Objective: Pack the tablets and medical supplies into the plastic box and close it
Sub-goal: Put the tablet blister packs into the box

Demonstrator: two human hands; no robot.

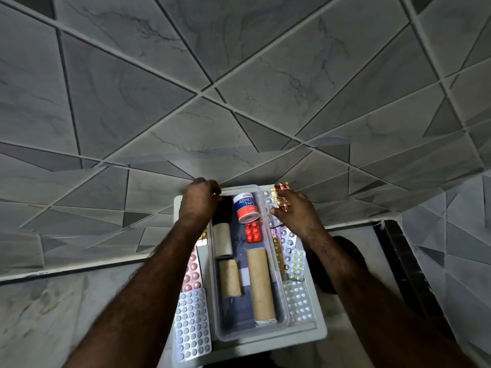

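Note:
A clear plastic box (281, 296) sits on a white tray (320, 330) low in the head view. Inside lie an adhesive tape roll (245, 207), a red tablet strip (252, 231), a white roll (222, 240) and two brown cardboard rolls (261, 285). My left hand (200, 200) grips the box's far left corner, next to a black item (222, 212). My right hand (295, 211) holds a gold and red tablet strip (280, 196) just right of the box. Silver blister strips (191, 324) lie left of the box, and several more (295, 261) lie on its right.
A pink blister strip (192, 272) lies on the tray's left side. The tray rests on a marble ledge (66, 301) against a grey tiled wall (239, 88). A dark round object (342, 251) sits behind my right forearm.

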